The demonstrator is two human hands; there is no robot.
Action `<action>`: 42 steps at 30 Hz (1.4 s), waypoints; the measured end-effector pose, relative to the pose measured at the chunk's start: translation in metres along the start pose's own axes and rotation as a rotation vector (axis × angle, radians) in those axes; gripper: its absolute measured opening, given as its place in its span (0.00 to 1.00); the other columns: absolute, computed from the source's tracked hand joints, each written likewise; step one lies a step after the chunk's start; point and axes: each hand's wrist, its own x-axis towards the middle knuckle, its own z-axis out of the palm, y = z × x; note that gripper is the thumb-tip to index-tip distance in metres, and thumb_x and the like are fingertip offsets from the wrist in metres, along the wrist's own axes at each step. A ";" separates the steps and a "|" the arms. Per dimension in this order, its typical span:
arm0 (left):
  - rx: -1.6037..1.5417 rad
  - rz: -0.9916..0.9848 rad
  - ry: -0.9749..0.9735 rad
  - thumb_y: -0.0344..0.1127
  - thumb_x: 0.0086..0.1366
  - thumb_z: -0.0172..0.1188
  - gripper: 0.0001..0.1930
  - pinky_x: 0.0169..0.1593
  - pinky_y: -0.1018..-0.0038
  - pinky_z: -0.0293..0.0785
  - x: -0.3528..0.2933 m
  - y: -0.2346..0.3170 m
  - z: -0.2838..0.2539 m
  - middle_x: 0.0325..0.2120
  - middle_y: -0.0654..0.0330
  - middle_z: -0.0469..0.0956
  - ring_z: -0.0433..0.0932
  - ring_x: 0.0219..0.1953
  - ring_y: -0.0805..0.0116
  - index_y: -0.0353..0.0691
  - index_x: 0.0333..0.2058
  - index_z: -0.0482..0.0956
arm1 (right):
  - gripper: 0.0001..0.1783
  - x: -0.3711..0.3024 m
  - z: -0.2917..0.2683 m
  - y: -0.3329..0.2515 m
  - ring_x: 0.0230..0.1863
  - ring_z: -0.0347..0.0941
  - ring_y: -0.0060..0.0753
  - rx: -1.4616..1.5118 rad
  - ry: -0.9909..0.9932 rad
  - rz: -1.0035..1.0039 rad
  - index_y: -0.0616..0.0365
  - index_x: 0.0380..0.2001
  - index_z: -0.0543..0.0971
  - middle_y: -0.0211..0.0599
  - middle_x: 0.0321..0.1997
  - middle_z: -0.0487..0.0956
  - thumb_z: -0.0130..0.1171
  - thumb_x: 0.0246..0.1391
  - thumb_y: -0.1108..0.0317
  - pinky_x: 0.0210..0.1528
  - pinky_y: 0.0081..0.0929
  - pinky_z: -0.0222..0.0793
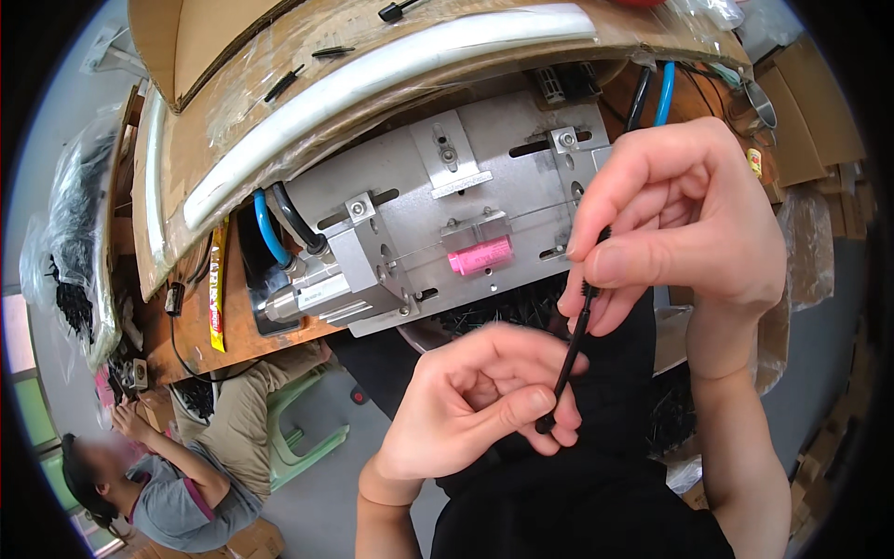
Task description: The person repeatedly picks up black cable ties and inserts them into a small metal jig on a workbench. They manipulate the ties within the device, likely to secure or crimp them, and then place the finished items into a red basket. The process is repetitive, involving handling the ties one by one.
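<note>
A slim black mascara wand (574,352) slants between my two hands, in front of my dark clothing. My right hand (684,219) pinches its upper, bristled end between thumb and forefinger. Around the lower end, thumb and fingers of my left hand (470,401) are closed. Beyond the hands lies a metal fixture plate (503,135) with bolted blocks and a cylinder-like actuator (317,296) at its left. A bright pink piece (480,255) sits against a small block near the plate's middle. Many loose black wands (521,312) show below the plate's near edge, partly hidden by my left hand.
A cardboard shelf (223,140) with a long white strip (372,88) spans the back, holding a few black brushes (282,84). Blue hoses (265,228) reach the fixture. At left, another person (191,484) works beside a green stool (293,438). Cardboard boxes (792,121) stand right.
</note>
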 end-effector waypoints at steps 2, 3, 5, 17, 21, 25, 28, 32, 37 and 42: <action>-0.108 -0.033 0.058 0.23 0.66 0.54 0.11 0.40 0.73 0.80 0.000 0.001 0.002 0.30 0.52 0.79 0.81 0.34 0.65 0.30 0.46 0.70 | 0.05 0.002 -0.002 -0.001 0.25 0.82 0.39 -0.013 -0.052 0.011 0.73 0.30 0.76 0.55 0.27 0.81 0.60 0.46 0.85 0.27 0.25 0.82; -0.169 0.018 0.001 0.21 0.63 0.56 0.12 0.40 0.72 0.82 -0.001 -0.005 -0.004 0.34 0.49 0.78 0.81 0.35 0.63 0.31 0.45 0.67 | 0.05 0.002 -0.002 -0.001 0.25 0.82 0.38 -0.031 -0.027 0.014 0.73 0.30 0.76 0.55 0.27 0.81 0.60 0.47 0.84 0.27 0.24 0.82; -0.104 0.165 0.026 0.18 0.61 0.57 0.15 0.40 0.71 0.82 -0.004 -0.013 0.000 0.37 0.47 0.77 0.81 0.35 0.61 0.30 0.46 0.67 | 0.05 0.004 -0.002 -0.001 0.24 0.81 0.37 -0.068 0.022 0.021 0.73 0.30 0.76 0.55 0.26 0.81 0.60 0.47 0.84 0.26 0.24 0.81; 0.862 0.678 0.174 0.19 0.46 0.70 0.20 0.34 0.75 0.79 -0.010 -0.032 0.004 0.35 0.51 0.78 0.80 0.32 0.65 0.28 0.41 0.81 | 0.06 -0.004 -0.004 0.002 0.23 0.81 0.35 -0.058 -0.035 0.049 0.74 0.29 0.76 0.56 0.26 0.81 0.62 0.45 0.85 0.26 0.21 0.80; 1.192 0.753 0.325 0.23 0.41 0.73 0.28 0.30 0.75 0.73 -0.006 -0.037 0.005 0.27 0.57 0.76 0.75 0.26 0.68 0.31 0.46 0.79 | 0.08 0.000 -0.004 0.015 0.28 0.82 0.33 -0.126 -0.045 -0.049 0.73 0.35 0.77 0.52 0.28 0.82 0.60 0.50 0.81 0.31 0.21 0.80; 1.641 0.740 0.575 0.24 0.39 0.73 0.37 0.32 0.73 0.67 0.007 -0.050 -0.005 0.26 0.62 0.72 0.69 0.28 0.68 0.32 0.54 0.74 | 0.11 -0.001 -0.004 0.038 0.32 0.81 0.32 -0.268 0.208 -0.298 0.70 0.40 0.78 0.47 0.30 0.82 0.56 0.58 0.73 0.35 0.22 0.80; 1.857 0.664 0.688 0.27 0.42 0.71 0.36 0.37 0.70 0.65 0.017 -0.057 -0.012 0.29 0.62 0.71 0.68 0.31 0.65 0.33 0.55 0.72 | 0.13 -0.004 0.001 0.041 0.30 0.81 0.31 -0.315 0.332 -0.365 0.69 0.39 0.78 0.46 0.28 0.82 0.53 0.62 0.67 0.33 0.21 0.79; 2.011 0.561 0.746 0.29 0.45 0.69 0.36 0.40 0.68 0.62 0.027 -0.057 -0.017 0.31 0.63 0.70 0.68 0.33 0.64 0.35 0.57 0.70 | 0.14 -0.010 0.004 0.044 0.28 0.81 0.30 -0.319 0.438 -0.402 0.69 0.36 0.78 0.45 0.26 0.81 0.52 0.63 0.66 0.31 0.21 0.79; 2.070 0.517 0.730 0.30 0.47 0.68 0.36 0.41 0.67 0.63 0.031 -0.061 -0.018 0.32 0.62 0.69 0.68 0.34 0.64 0.36 0.58 0.68 | 0.15 -0.016 0.008 0.044 0.27 0.80 0.31 -0.310 0.506 -0.395 0.69 0.35 0.78 0.46 0.26 0.81 0.50 0.64 0.65 0.30 0.22 0.78; 2.027 0.467 0.696 0.29 0.47 0.68 0.37 0.41 0.66 0.63 0.027 -0.055 -0.015 0.33 0.61 0.69 0.67 0.34 0.63 0.35 0.59 0.67 | 0.14 -0.014 0.008 0.044 0.26 0.80 0.32 -0.286 0.484 -0.368 0.70 0.35 0.77 0.46 0.25 0.81 0.51 0.63 0.67 0.30 0.23 0.78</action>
